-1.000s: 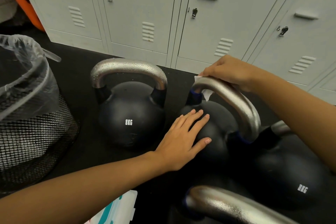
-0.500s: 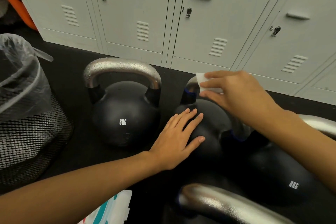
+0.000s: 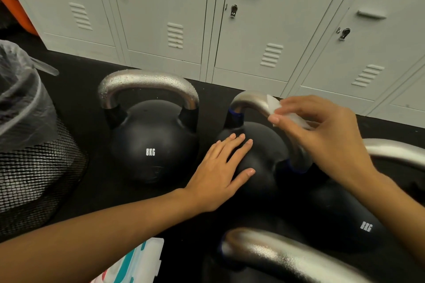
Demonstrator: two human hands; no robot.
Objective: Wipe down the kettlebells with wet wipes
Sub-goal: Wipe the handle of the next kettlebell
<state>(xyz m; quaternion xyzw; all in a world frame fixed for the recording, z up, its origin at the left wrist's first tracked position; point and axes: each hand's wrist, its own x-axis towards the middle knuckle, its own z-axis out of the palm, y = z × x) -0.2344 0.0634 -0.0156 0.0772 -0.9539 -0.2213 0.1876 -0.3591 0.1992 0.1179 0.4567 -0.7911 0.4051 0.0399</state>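
Wiping a kettlebell handle with a wet wipe while my other hand steadies the bell.

My right hand (image 3: 322, 135) pinches a white wet wipe (image 3: 287, 115) between thumb and fingertips, against the top of the silver handle (image 3: 253, 101) of the middle kettlebell (image 3: 259, 156). My left hand (image 3: 220, 170) lies flat and spread on that bell's black body. Just to its left on the black floor (image 3: 76, 89) stands another kettlebell (image 3: 151, 142), marked 8KG, its handle beaded with droplets, so I judge it already wiped. To the right lies a third kettlebell (image 3: 340, 220), and a fourth handle (image 3: 282, 253) shows at the near edge; whether these are done I cannot tell. A wipes packet (image 3: 135, 264) sits by my left forearm, a lined mesh bin (image 3: 34, 167) at the floor's left side, grey lockers (image 3: 230, 18) along the far edge.
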